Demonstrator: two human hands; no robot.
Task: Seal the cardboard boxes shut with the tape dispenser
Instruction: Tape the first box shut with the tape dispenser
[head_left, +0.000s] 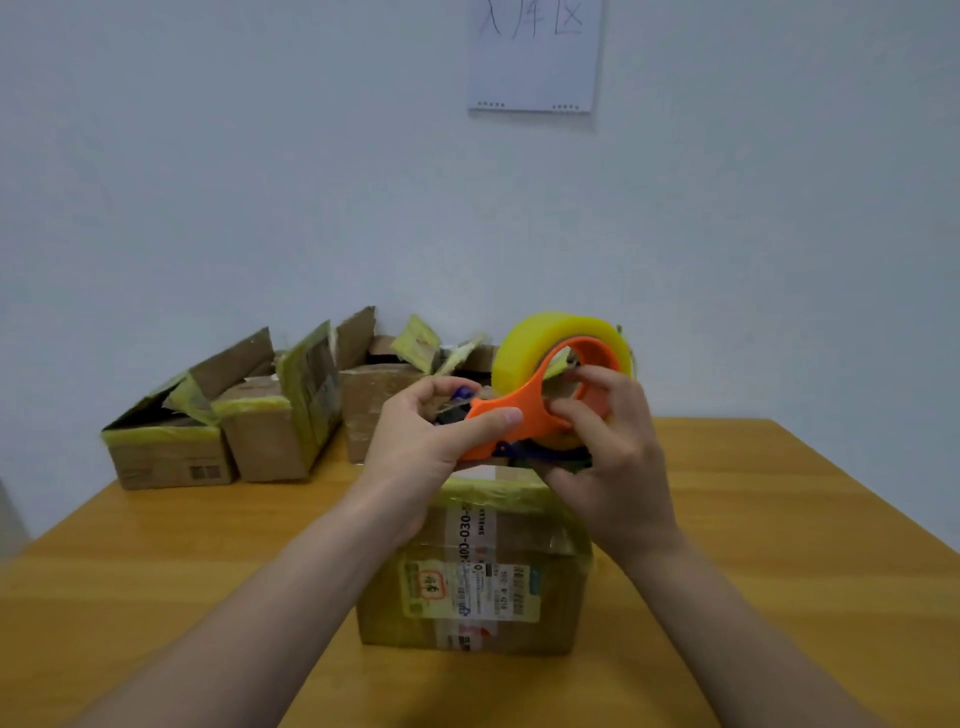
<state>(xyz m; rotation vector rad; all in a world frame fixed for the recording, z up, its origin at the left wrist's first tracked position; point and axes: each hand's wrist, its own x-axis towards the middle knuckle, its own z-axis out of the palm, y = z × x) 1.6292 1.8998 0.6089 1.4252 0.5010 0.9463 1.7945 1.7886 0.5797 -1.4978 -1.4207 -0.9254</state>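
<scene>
An orange tape dispenser (524, 410) with a yellowish clear tape roll (550, 338) is held up above a closed cardboard box (483, 577) that carries shipping labels and old yellow tape. My left hand (431, 436) grips the dispenser's handle end, thumb along its side. My right hand (608, 452) holds the ring and roll, fingers curled through the orange ring. The box stands on the wooden table (182, 561) just below both hands. Its top is mostly hidden behind my hands.
Three open cardboard boxes with raised flaps stand at the table's back: one far left (166, 447), one beside it (275, 426), one in the middle (379, 395). A white paper sheet (535, 57) hangs on the wall. Bare tabletop lies left and right of the near box.
</scene>
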